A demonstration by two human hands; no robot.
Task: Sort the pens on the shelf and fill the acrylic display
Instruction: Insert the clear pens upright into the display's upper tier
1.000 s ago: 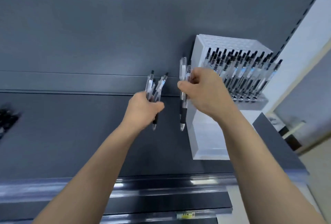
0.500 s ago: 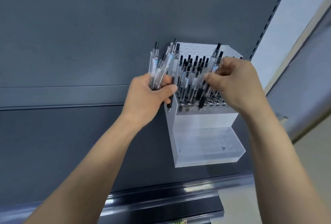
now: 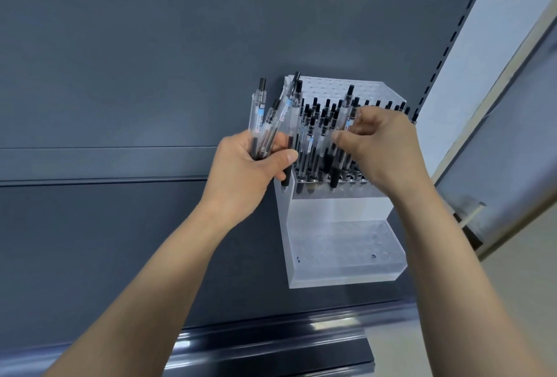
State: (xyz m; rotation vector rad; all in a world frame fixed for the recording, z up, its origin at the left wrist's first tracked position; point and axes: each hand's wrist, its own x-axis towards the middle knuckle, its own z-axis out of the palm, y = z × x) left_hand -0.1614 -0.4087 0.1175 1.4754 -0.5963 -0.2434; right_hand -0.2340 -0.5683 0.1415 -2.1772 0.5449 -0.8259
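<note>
The left hand [image 3: 244, 171] is curled tightly around a bundle of clear pens [image 3: 271, 119], held just beside the left wall of the frosted acrylic display [image 3: 340, 244], which sits on the dark grey shelf [image 3: 120, 241]. The right hand [image 3: 382, 147] pinches a single pen [image 3: 347, 105] between thumb and fingertips, its black tip down at the front row of holes in the upper tier, among the standing pens [image 3: 313, 135]. Compared with half a second earlier, this pen stands more upright and lower; the left hand's grip is unchanged.
</note>
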